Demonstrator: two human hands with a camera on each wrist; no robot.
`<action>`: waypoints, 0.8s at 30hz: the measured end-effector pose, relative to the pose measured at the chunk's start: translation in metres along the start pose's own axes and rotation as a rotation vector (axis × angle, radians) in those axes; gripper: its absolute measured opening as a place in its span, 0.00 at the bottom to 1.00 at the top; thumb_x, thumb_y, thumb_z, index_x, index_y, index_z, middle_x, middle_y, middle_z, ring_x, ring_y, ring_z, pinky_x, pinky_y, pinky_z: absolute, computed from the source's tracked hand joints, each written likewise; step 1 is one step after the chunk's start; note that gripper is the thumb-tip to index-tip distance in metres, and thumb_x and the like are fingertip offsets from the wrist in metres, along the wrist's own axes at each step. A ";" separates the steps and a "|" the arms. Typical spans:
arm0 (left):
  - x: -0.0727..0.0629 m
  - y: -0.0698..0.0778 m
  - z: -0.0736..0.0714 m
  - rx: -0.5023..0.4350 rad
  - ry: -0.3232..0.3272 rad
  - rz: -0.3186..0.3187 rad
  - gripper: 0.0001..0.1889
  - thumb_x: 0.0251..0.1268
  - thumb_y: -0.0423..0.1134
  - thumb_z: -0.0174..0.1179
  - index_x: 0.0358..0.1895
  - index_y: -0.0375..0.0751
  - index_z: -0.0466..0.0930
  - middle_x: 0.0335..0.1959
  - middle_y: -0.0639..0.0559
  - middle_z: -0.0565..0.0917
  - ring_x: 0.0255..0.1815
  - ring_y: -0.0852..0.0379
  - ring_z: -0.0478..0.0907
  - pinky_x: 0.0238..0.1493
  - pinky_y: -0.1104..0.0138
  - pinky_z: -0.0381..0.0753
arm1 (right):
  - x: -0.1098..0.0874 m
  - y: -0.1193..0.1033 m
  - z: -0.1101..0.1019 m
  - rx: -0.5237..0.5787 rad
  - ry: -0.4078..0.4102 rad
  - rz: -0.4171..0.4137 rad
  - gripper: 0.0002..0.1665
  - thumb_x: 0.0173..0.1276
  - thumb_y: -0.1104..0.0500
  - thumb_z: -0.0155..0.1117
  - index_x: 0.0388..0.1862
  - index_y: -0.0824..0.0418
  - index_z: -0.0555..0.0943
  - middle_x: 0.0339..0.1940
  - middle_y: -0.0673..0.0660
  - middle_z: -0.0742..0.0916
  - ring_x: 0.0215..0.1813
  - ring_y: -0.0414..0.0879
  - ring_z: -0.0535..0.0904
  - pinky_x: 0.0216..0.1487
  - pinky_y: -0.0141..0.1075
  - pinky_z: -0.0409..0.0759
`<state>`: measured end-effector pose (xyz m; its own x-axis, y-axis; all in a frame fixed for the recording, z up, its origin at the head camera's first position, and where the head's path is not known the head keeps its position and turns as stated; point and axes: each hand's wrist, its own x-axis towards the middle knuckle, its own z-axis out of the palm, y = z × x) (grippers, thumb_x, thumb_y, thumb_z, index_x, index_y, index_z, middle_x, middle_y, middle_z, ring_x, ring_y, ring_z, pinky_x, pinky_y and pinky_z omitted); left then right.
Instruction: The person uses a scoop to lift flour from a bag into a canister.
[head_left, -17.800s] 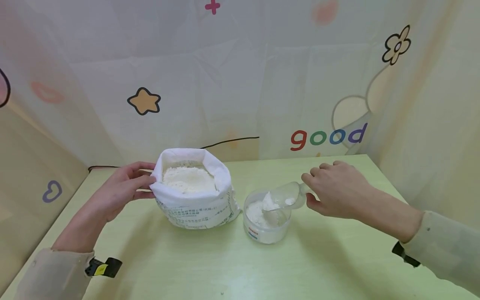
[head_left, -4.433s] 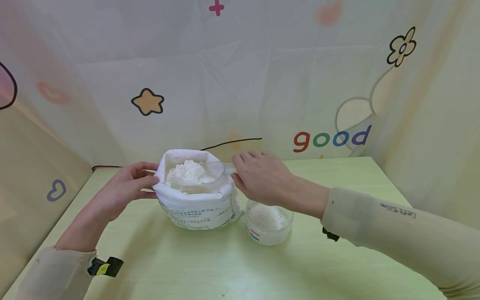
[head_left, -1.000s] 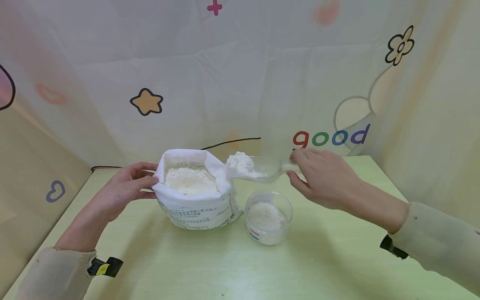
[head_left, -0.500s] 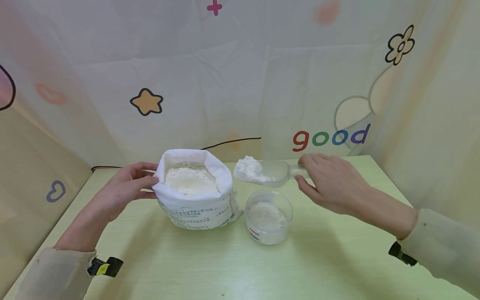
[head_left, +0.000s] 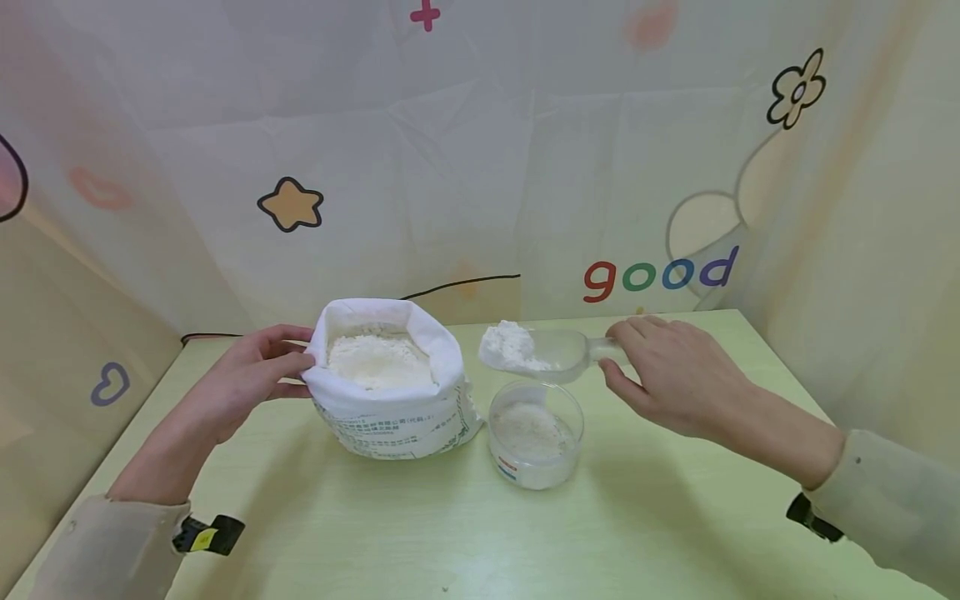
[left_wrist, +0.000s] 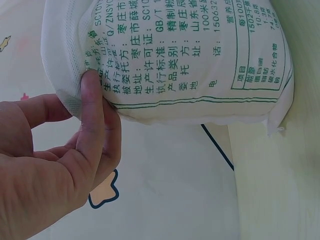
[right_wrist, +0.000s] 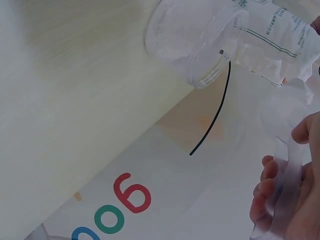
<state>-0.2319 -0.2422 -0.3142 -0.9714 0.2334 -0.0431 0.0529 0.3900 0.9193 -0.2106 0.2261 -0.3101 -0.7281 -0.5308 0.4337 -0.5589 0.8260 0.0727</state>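
Note:
A white flour bag [head_left: 393, 421] with green print and a folded-down rim stands on the table, full of pale flour [head_left: 378, 360]. My left hand [head_left: 251, 371] holds the left side of its rim; in the left wrist view the fingertips [left_wrist: 91, 85] lie against the bag. The right hand [head_left: 675, 371] grips the handle of a clear scoop [head_left: 562, 350], held level with a heap of flour at its front end. Below the scoop sits a round clear jar [head_left: 534, 467], partly filled with flour. In the right wrist view, fingers curl round the scoop's handle [right_wrist: 286, 195].
A pale green-yellow table [head_left: 420, 533] carries the bag and jar, which stand almost side by side. Behind it hangs a printed curtain [head_left: 465, 167], with more cloth at both sides. The table's back edge runs just behind the bag.
Over the last second the loaded scoop has moved right and a little down, from beside the bag to above the jar's back rim. Earlier it was in the bag. The left hand stays put.

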 end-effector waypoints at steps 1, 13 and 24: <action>0.000 0.000 0.000 0.000 0.001 0.001 0.27 0.80 0.37 0.55 0.73 0.26 0.62 0.61 0.32 0.74 0.48 0.54 0.83 0.52 0.60 0.86 | 0.000 0.000 0.000 0.001 0.005 -0.001 0.15 0.71 0.54 0.60 0.44 0.65 0.81 0.34 0.56 0.84 0.31 0.48 0.76 0.26 0.40 0.76; 0.000 0.000 -0.001 0.002 -0.001 0.001 0.26 0.79 0.37 0.55 0.72 0.27 0.63 0.61 0.31 0.74 0.49 0.54 0.83 0.52 0.61 0.86 | -0.003 0.003 0.003 0.012 -0.035 0.016 0.13 0.70 0.53 0.61 0.41 0.63 0.80 0.32 0.52 0.83 0.28 0.45 0.74 0.24 0.38 0.73; 0.000 0.000 -0.001 0.014 0.002 -0.004 0.27 0.80 0.38 0.56 0.72 0.27 0.62 0.61 0.31 0.74 0.49 0.53 0.83 0.52 0.61 0.86 | -0.012 0.011 0.010 -0.002 -0.046 0.006 0.11 0.70 0.54 0.61 0.37 0.62 0.79 0.28 0.49 0.78 0.27 0.44 0.70 0.25 0.36 0.70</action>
<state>-0.2316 -0.2429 -0.3134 -0.9721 0.2302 -0.0460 0.0523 0.4034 0.9135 -0.2122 0.2396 -0.3237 -0.7489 -0.5338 0.3927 -0.5537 0.8296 0.0717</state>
